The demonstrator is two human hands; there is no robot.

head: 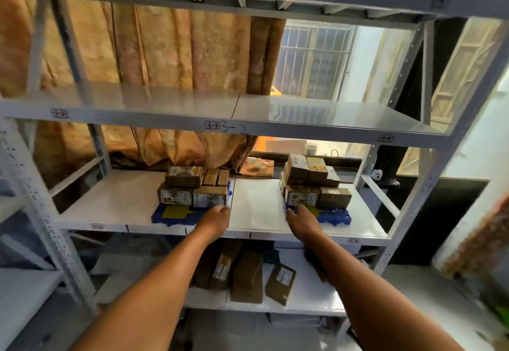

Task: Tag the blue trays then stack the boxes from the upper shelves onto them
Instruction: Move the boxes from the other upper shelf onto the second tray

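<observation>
2 blue trays sit on the white metal shelf [256, 207], each bearing a yellow tag. The left tray [170, 217] carries about 5 taped cardboard boxes [192, 189], the right tray [334, 217] about 5 more [314, 182]. The left hand [216, 219] grips the left tray's near corner; the right hand [300, 219] grips the right tray's edge.

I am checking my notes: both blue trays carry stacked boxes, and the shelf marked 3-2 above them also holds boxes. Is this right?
Not quite. In the head view both blue trays, left and right, carry stacked boxes, but the shelf marked 3-2 above them holds no boxes.
</observation>
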